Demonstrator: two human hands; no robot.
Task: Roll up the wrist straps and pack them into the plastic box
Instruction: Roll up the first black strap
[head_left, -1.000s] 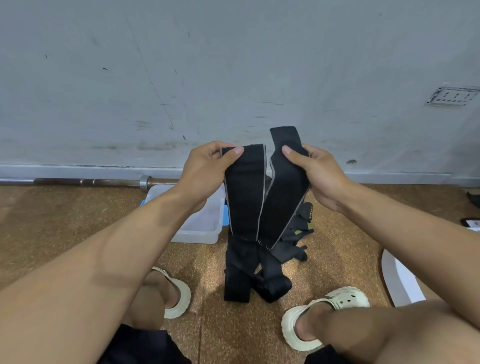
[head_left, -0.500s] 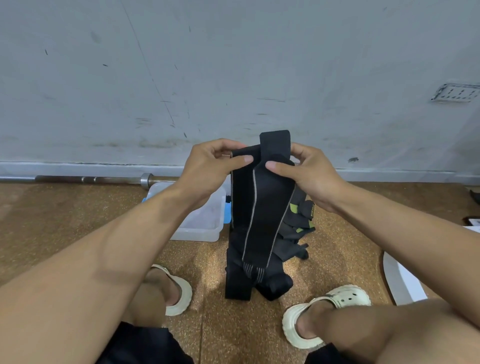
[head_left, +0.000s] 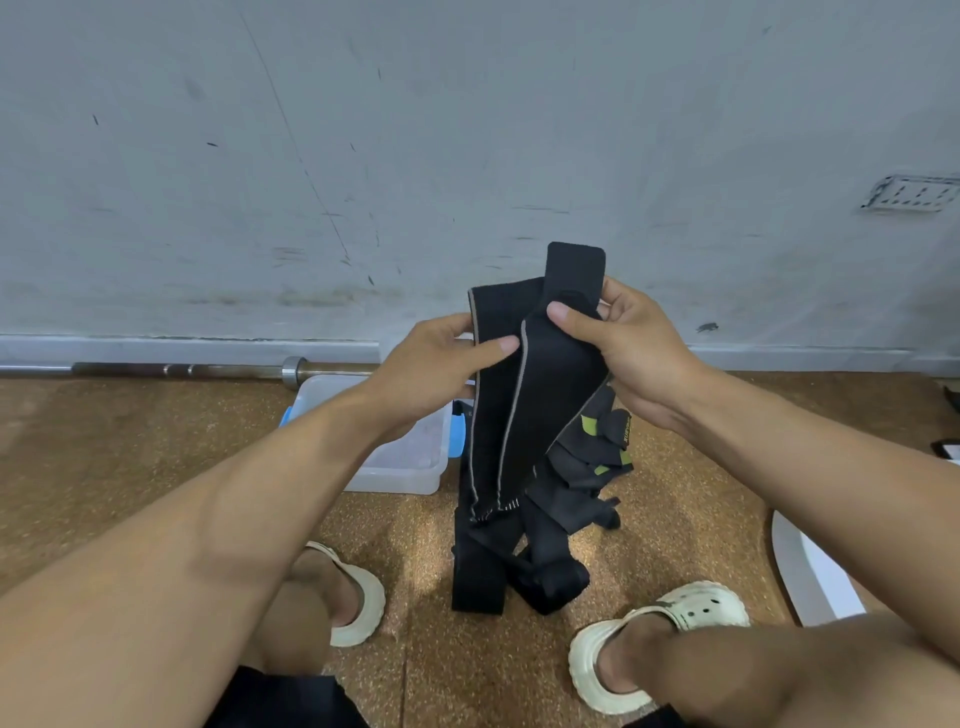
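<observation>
**Strap ends pinched, roll not started**

Head view: your left hand (head_left: 441, 364) and right hand (head_left: 618, 343) each pinched the wrist straps (head_left: 524, 405) at the top, held above the floor, tails hanging. Loose tails could unravel any roll. Black, grey-edged. Plastic box (head_left: 410, 467) sat behind-left.
</observation>
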